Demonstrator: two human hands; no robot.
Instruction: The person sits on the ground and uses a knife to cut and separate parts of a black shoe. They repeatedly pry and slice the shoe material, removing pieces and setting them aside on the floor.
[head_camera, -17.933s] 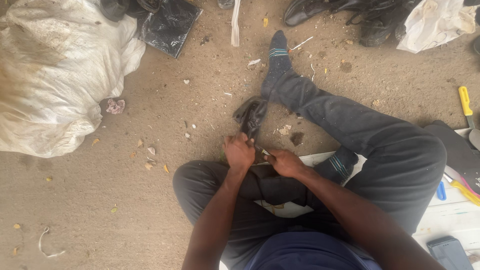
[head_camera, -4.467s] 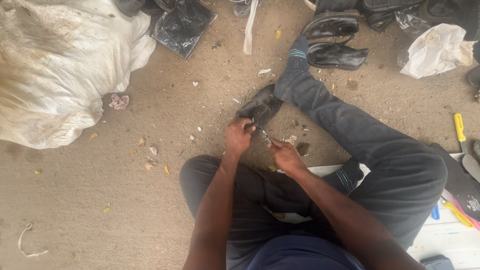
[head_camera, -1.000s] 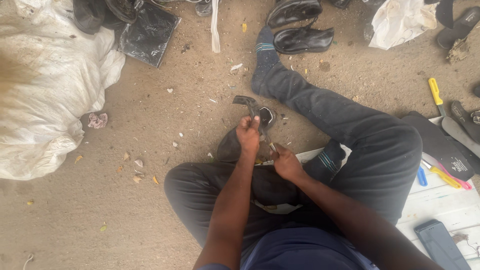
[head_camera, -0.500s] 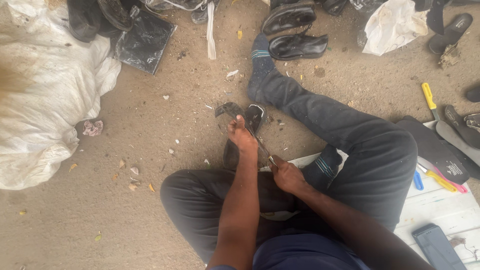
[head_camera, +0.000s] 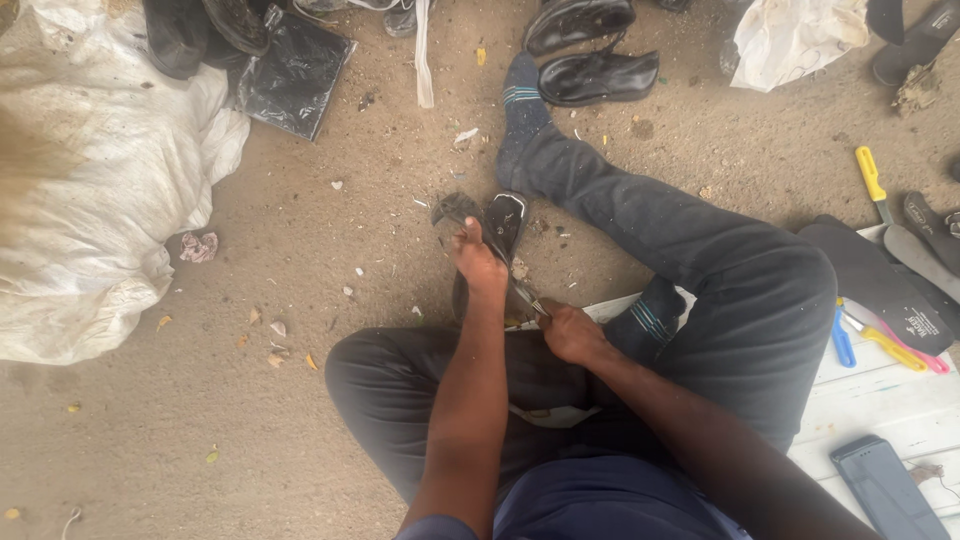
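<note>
Both hands (head_camera: 478, 262) (head_camera: 570, 330) on black shoe (head_camera: 490, 222), tool mostly hidden.

Two black leather shoes (head_camera: 590, 50) lie on the sandy floor, beside one large white woven sack (head_camera: 90, 190) and one black plastic sheet (head_camera: 295, 75). One yellow-handled tool (head_camera: 872, 180), one blue-handled tool (head_camera: 842, 340), one dark flat phone (head_camera: 885, 487) and one crumpled white bag (head_camera: 795, 35) lie apart.

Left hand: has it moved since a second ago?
Yes. The left hand has stretched forward, away from the right hand and the crossed leg, toward the outstretched socked foot, gripping the dark shoe piece.
</note>
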